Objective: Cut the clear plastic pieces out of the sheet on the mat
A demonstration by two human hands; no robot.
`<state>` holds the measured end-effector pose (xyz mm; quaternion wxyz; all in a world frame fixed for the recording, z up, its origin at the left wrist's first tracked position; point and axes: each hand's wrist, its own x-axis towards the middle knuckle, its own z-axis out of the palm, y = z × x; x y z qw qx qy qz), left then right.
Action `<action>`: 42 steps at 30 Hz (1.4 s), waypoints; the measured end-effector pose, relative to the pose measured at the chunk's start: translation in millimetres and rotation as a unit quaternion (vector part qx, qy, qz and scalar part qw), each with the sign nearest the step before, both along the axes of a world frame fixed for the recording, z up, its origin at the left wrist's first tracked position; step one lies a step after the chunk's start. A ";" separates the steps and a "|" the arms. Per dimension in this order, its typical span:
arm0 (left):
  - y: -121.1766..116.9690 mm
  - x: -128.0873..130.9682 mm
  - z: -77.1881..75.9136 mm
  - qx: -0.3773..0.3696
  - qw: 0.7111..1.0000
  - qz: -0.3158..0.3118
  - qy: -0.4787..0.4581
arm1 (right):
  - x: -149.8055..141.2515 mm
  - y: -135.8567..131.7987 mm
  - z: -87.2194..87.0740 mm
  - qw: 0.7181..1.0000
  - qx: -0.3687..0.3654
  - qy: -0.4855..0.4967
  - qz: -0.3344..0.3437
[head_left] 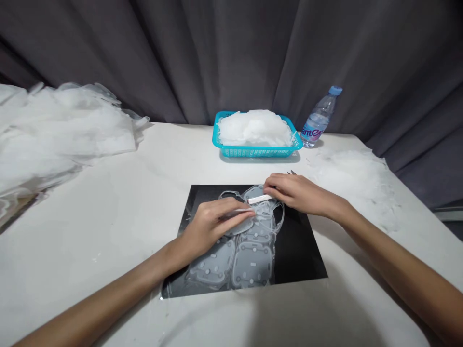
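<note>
A clear plastic sheet of several rounded moulded pieces (pixel 242 260) lies on a black mat (pixel 296 246) in front of me. My left hand (pixel 213 224) rests on the sheet's upper part, fingers curled and pressing it down. My right hand (pixel 296 193) is closed on a thin white strip (pixel 259 199) at the sheet's top edge, with a metal tool tip showing behind its fingers. The two hands are close together, almost touching.
A turquoise basket (pixel 231 150) heaped with white plastic pieces stands at the back centre. A water bottle (pixel 320 118) stands to its right. A large pile of clear plastic sheets (pixel 61 130) covers the left. Small white scraps (pixel 354 178) lie on the right. Grey curtain behind.
</note>
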<state>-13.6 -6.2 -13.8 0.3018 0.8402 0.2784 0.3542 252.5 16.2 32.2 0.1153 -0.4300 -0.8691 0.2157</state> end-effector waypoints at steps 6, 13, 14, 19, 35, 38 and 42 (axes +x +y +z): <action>-0.6 2.1 -4.6 0.070 0.997 -0.016 0.027 | 6.1 -12.3 12.1 0.989 0.132 -0.032 -0.062; -3.7 2.4 -8.5 0.080 0.997 0.000 -0.001 | 60.2 -34.3 -24.9 0.941 0.138 -0.109 -0.289; -4.4 2.7 -8.6 0.080 0.997 0.005 -0.005 | 66.3 -35.8 -31.0 0.942 0.121 -0.109 -0.294; -6.2 5.0 -6.3 0.105 0.994 0.010 -0.012 | 64.6 -35.9 -45.9 0.936 0.140 -0.111 -0.303; -5.6 0.3 -8.2 0.116 0.992 -0.045 -0.008 | 31.9 -52.9 -30.0 0.969 0.028 0.161 -0.185; -5.9 0.6 -7.3 0.126 0.991 -0.054 -0.002 | 20.9 -61.2 -20.2 0.970 -0.063 0.210 -0.107; -5.3 1.4 -6.5 0.143 0.987 -0.069 0.006 | 17.2 -65.7 -15.6 0.965 -0.106 0.229 -0.066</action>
